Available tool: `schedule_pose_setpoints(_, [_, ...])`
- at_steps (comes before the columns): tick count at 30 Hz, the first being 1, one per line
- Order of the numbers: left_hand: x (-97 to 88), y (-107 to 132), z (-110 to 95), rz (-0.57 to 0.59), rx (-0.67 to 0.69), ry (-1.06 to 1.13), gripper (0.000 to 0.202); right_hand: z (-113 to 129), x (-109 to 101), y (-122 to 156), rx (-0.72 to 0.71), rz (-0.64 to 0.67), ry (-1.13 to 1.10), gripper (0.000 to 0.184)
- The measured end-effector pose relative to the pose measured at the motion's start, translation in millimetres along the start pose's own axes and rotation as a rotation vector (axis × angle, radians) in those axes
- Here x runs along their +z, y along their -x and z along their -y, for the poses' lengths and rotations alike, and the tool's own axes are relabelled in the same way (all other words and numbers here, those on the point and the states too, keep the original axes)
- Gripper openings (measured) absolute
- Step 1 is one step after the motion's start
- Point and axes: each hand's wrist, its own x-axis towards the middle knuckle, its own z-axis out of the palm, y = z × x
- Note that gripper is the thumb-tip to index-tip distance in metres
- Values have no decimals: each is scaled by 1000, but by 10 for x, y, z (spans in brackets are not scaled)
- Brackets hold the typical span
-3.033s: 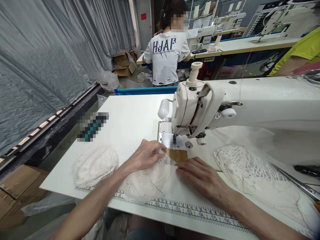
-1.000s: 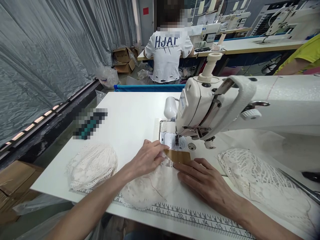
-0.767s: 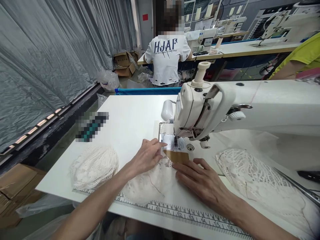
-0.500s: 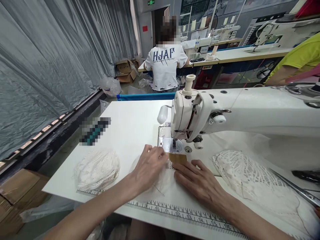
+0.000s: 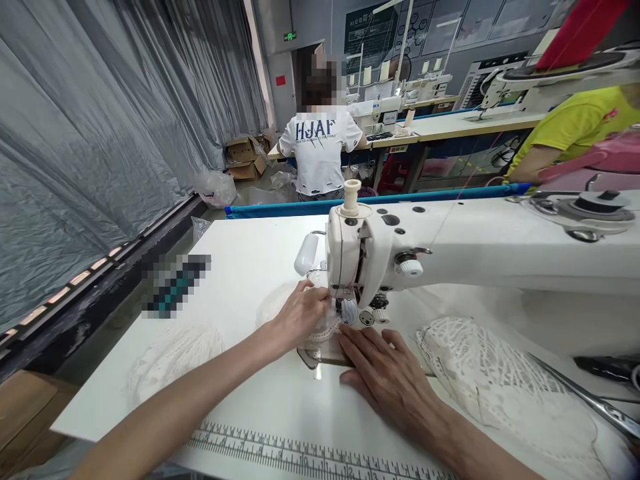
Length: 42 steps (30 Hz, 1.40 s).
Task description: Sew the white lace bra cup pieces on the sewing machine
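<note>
A sheer white lace piece [image 5: 327,331] with a scalloped edge lies at the presser foot [image 5: 340,307] of a white sewing machine [image 5: 345,250]. My left hand [image 5: 303,312] is closed on this lace just left of the needle area, its fingers bent over the cloth. My right hand [image 5: 383,367] lies flat in front of the machine head, fingers stretched out, the fingertips touching the lace edge. Part of the lace is hidden under my left hand and the machine head.
On the left lies a pile of white lace pieces [image 5: 173,357]; another lace pile [image 5: 480,360] is right, beside metal scissors [image 5: 585,393]. A printed ruler [image 5: 280,450] runs along the front of the table. Ahead sits a person in a white shirt [image 5: 320,150], with a yellow-sleeved person [image 5: 565,127] at right.
Both hands have moved forward towards the needle, bringing the lace piece to the presser foot. The tan strip before the needle plate no longer shows. The view has shifted slightly.
</note>
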Motion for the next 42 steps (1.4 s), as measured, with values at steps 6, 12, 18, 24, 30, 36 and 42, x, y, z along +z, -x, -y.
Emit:
schedule_pose_setpoints(6, [83,-74,111,-5,12,88,30,-1,19,15,17,-1,-6,38])
schedule_pose_setpoints(12, [124,-81,112,-60,17,145,33,-9,19,4,31,-6,-4,36])
schedule_pose_setpoints(18, [159,-96,159,-88,20,132,35,-9,34,-4,36,-5,-5,35])
schedule_pose_setpoints(24, [63,69,-100,-162,-24,-66,24,6,-12,3,9,-15,-10,37])
schedule_pose_setpoints(30, [107,282,-380,-200,-19,-31,20,23,-78,29,-8,11,-80,37])
schedule_pose_setpoints(36, [150,298,-370,-204,-17,-35,21,19,-76,19,-11,5,-93,39])
schedule_pose_setpoints(42, [157,306,-374,-198,-31,-36,21,19,-75,13,-15,-2,-76,38])
